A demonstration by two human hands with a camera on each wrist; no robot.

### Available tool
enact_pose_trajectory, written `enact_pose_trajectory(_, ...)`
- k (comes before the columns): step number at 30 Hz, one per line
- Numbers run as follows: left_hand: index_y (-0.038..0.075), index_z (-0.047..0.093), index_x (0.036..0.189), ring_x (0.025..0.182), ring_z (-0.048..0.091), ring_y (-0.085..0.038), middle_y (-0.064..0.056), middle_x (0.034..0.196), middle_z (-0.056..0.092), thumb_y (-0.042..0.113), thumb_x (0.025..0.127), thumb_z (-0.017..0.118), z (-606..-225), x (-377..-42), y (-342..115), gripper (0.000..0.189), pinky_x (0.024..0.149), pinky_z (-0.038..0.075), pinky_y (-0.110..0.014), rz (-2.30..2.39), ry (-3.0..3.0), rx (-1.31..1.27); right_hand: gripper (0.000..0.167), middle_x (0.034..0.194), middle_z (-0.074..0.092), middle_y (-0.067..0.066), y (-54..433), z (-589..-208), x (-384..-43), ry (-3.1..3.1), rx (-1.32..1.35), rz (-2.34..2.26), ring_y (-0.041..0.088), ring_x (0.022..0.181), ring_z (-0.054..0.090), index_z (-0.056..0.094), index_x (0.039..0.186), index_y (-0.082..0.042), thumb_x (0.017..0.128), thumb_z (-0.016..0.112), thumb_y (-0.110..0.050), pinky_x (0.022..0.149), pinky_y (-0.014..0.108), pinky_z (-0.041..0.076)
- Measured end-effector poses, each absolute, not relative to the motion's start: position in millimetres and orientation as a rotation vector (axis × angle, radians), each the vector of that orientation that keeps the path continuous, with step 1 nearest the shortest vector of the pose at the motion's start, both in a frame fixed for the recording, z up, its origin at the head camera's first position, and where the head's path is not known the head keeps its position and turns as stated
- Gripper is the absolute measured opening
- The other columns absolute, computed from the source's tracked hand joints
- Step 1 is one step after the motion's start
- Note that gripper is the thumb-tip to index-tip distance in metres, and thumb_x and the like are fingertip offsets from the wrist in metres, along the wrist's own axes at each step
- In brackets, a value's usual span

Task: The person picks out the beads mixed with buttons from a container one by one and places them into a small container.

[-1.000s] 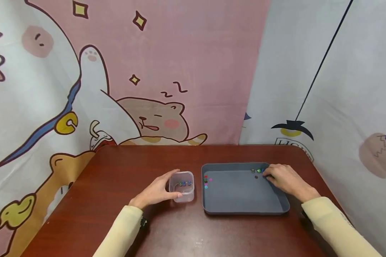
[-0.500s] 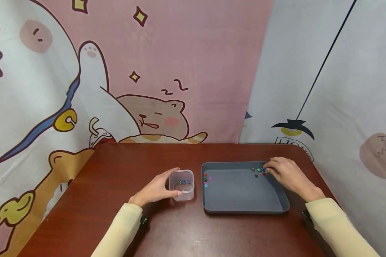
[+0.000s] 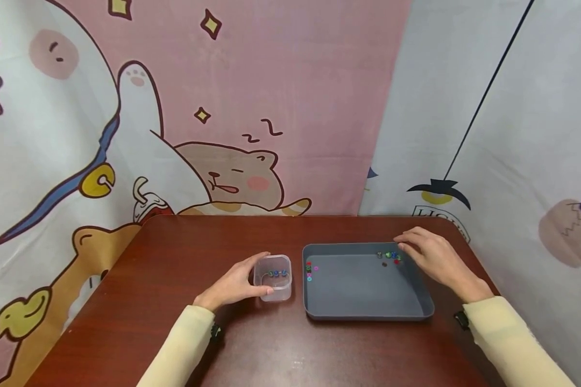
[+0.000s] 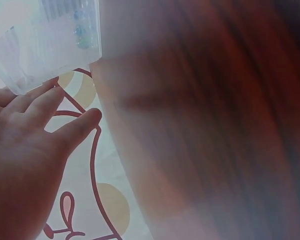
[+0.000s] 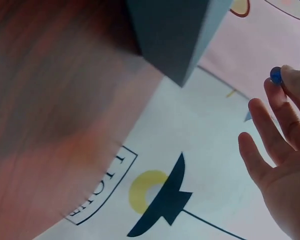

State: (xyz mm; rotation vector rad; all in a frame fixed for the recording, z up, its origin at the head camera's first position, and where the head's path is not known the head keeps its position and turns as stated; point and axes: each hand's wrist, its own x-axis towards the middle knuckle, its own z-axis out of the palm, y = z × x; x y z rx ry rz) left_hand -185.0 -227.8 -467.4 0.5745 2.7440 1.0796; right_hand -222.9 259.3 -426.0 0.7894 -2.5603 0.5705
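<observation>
My left hand (image 3: 234, 285) grips a small clear plastic box (image 3: 282, 294) from its left side, thumb in front and fingers behind. Inside the box lie several blue and green beads (image 3: 277, 273), with a thin cord-like line beside them. In the right wrist view, thumb and index finger of my right hand (image 5: 285, 135) pinch a small round blue bead (image 5: 275, 75). That hand (image 3: 431, 260) is raised above the far right corner of a grey tray (image 3: 363, 290). Below its fingertips several green, blue and red beads (image 3: 391, 255) lie in the tray.
Small coloured rings and beads (image 3: 309, 271) line the tray's left side. A dark bead (image 3: 384, 264) lies apart near the far right group. The tray and box stand side by side on a brown wooden table (image 3: 213, 242), with a printed cloth (image 3: 319, 107) behind.
My right hand has risen from the beads in the tray's far right corner, uncovering them, and a blue bead is now between its fingertips. The left hand keeps its hold on the box.
</observation>
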Motion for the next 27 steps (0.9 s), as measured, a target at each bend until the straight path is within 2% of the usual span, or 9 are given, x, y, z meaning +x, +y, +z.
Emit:
enact_pose_trajectory(9,0.018,0.042,0.158,0.125,0.054,-0.02,-0.003,0.149,0.053,0.055,0.079,0.085,-468.9,-186.1,-228.4,0.098,0.108,0.044,-0.051,1.097,2.735,0.581,0.023,0.107,0.071,0.002,245.8,-413.9,-219.6,-2.483,0.771,0.61,0.019,0.093,0.067,0.078,0.112,-0.01,0.09,0.079,-0.005,0.076,0.043,0.056)
enact_pose_trajectory(20,0.017,0.042,0.157,0.127,0.053,-0.021,-0.004,0.15,0.053,0.05,0.079,0.087,-469.1,-183.9,-227.6,0.096,0.11,0.043,-0.052,1.102,2.748,0.557,0.029,0.109,0.071,-0.003,214.6,-398.2,-215.0,-2.388,0.788,0.773,0.013,0.094,0.067,0.078,0.115,-0.013,0.089,0.08,-0.003,0.075,0.014,0.049)
enact_pose_trajectory(27,0.017,0.042,0.157,0.126,0.054,-0.021,-0.004,0.149,0.053,0.047,0.079,0.088,-469.3,-184.7,-226.8,0.095,0.11,0.044,-0.052,1.114,2.74,0.561,0.029,0.108,0.073,-0.004,194.9,-390.6,-215.7,-2.318,0.806,0.895,0.012,0.094,0.066,0.079,0.113,-0.015,0.088,0.08,0.0,0.075,0.015,0.047)
